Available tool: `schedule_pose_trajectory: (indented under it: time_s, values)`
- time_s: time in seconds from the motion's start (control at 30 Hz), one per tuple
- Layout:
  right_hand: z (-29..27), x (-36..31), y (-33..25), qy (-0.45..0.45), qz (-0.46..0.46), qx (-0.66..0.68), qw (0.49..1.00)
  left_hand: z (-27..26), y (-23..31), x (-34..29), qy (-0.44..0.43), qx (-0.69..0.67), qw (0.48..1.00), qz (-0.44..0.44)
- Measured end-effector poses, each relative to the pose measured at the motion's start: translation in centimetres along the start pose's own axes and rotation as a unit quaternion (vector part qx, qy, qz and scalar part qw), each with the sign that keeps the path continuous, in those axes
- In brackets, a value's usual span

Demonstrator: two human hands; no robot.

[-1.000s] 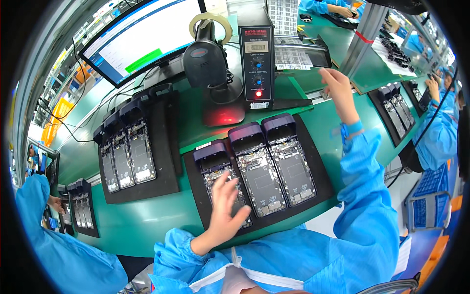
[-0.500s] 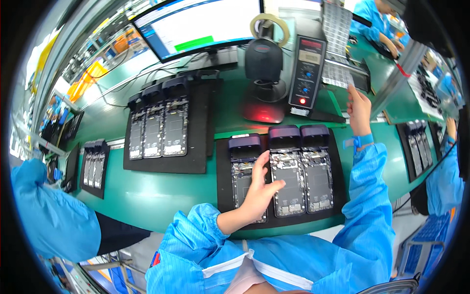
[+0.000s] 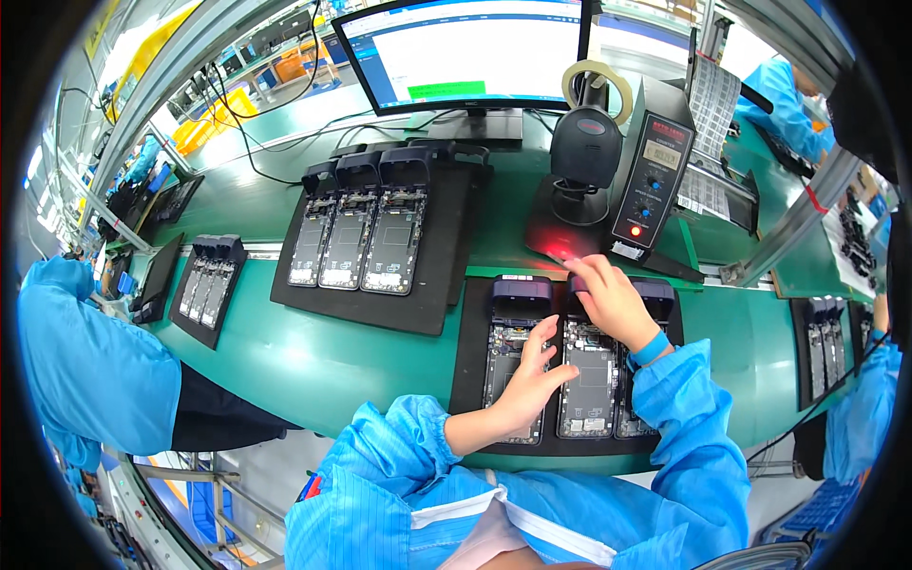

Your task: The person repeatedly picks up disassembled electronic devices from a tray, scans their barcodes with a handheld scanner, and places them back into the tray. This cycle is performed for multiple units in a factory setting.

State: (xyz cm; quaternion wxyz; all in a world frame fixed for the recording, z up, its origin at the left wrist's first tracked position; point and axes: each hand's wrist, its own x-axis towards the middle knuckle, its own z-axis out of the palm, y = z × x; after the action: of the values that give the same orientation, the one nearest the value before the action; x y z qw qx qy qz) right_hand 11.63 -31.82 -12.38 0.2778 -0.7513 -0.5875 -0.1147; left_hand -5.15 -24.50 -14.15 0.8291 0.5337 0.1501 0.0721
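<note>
Three opened smartphone bodies with bare circuit boards lie side by side on a black mat (image 3: 472, 380) before me; dark hollow blocks stand at their far ends. My left hand (image 3: 529, 385) hovers over the left phone (image 3: 503, 366) and the middle phone (image 3: 587, 380), fingers spread and holding nothing. Above the far ends of the middle and right phones reaches my right hand (image 3: 613, 302). Its thumb and fingertips are pinched together in the red light of a black stand scanner (image 3: 587, 152); what they hold is too small to make out. My right forearm partly covers the right phone (image 3: 632, 413).
A label dispenser (image 3: 655, 180) with blue knobs stands right of the scanner, its label strip (image 3: 712, 109) behind. Three more phones (image 3: 356, 237) rest on a black mat to the left. A monitor (image 3: 465, 57) stands at the back. Co-workers in blue sleeves (image 3: 104, 370) sit on both sides.
My right hand has left the label strip at the dispenser and come left and nearer, to the scanner's red light. My left hand stays over the phones. The whole view has shifted.
</note>
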Motion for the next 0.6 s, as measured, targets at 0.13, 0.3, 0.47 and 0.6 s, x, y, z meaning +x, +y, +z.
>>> schedule_pose_trajectory:
  time_s: [0.13,0.3,0.47,0.6]
  values:
    - [-1.5,0.5,-1.7,0.072,-0.080,0.024,0.994,-0.1,0.7,-0.6,0.001,-0.084,0.996,-0.030]
    - [-3.7,2.6,-5.2,0.125,-0.190,0.201,0.953,-1.0,0.1,-0.7,-0.159,-0.045,0.964,-0.208]
    - [-0.9,3.4,0.6,0.168,0.083,0.415,0.890,-2.4,0.4,-0.4,-0.105,-0.143,0.975,-0.134]
    - [-1.0,4.4,1.4,0.126,0.359,0.484,0.788,-2.7,4.7,1.2,-0.044,-0.196,0.978,-0.064]
